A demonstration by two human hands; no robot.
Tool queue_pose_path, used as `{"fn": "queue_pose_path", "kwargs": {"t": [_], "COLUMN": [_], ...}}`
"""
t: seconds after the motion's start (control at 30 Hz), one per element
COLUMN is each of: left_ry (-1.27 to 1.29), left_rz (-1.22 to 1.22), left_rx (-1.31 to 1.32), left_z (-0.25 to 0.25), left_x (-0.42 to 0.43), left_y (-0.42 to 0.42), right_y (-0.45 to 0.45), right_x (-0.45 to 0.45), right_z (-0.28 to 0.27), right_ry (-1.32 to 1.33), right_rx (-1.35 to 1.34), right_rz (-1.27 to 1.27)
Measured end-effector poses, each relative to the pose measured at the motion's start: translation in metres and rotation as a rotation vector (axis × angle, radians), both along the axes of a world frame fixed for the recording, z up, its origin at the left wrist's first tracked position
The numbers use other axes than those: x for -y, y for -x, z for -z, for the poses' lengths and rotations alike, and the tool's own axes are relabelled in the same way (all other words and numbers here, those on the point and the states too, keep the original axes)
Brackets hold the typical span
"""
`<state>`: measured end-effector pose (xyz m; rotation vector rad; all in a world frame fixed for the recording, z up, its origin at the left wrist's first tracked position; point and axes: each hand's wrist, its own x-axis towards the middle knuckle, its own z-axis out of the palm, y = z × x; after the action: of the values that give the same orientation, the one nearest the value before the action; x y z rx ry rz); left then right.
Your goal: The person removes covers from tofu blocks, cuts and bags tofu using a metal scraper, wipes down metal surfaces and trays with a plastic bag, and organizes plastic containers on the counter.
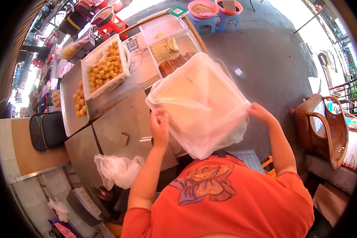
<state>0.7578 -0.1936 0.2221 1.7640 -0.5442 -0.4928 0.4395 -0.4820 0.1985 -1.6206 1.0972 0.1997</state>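
A white tray (245,104) lies in front of my body, draped in a clear plastic sheet (204,93). Pale yellow slabs show blurred through the film. My left hand (160,126) is closed at the left rim, fingers pinching the film there. At the right corner, my right hand (261,112) is closed on the film, against the rim. Whether the fingers also grip the tray itself is hard to tell. Loose film hangs below the tray on the right. Just beyond it stands another white tray (196,39) with stacked yellow slabs (164,49) and reddish-brown strips (178,64).
A white basket (125,76) of round yellow balls (106,67) sits on the cart at left. A crumpled plastic bag (121,169) hangs at the cart's near edge. On the right stands a wicker chair (323,127). Pink basins (202,8) rest on blue stools (202,24) behind.
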Motion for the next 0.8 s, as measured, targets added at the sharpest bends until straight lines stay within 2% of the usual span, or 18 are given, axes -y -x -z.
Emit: {"fn": "queue_pose_path", "kwargs": {"t": [0.03,0.1,0.17,0.27,0.37,0.47,0.53,0.63,0.7,0.73,0.8], "left_ry": [0.009,-0.115,-0.452,-0.943,-0.377,0.167,0.129,0.309,0.203,0.157,-0.008], "left_rz": [-0.104,-0.146,-0.183,0.195,-0.004,0.121,0.212,0.108,0.082,0.065,0.180], "left_rx": [-0.091,0.341,0.576,0.001,-0.281,-0.407,-0.449,-0.536,-0.571,-0.585,-0.501], "left_z": [0.000,0.022,0.028,0.040,0.038,0.028,0.032,0.009,-0.011,-0.017,0.001], "left_x": [0.011,0.033,0.061,0.100,0.109,0.095,0.060,0.044,0.055,0.060,0.068], "left_y": [-0.025,-0.077,-0.108,-0.157,-0.155,-0.128,-0.105,-0.072,-0.068,-0.070,-0.086], "right_y": [0.002,0.003,0.002,0.001,0.006,0.010,0.011,-0.009,-0.046,-0.069,-0.134], "right_x": [0.000,-0.002,-0.007,-0.005,-0.011,-0.012,-0.007,0.005,0.019,0.027,0.036], "right_z": [0.002,0.005,0.000,-0.008,-0.018,-0.030,-0.032,-0.040,-0.045,-0.046,-0.045], "right_ry": [0.042,0.124,0.135,0.178,0.199,0.245,0.317,0.460,0.565,0.584,0.635], "right_rx": [-0.007,-0.042,-0.026,-0.032,0.002,-0.012,0.030,0.159,0.280,0.325,0.475], "right_rz": [-0.021,-0.054,-0.032,-0.046,-0.042,0.018,0.099,0.288,0.333,0.278,0.149]}}
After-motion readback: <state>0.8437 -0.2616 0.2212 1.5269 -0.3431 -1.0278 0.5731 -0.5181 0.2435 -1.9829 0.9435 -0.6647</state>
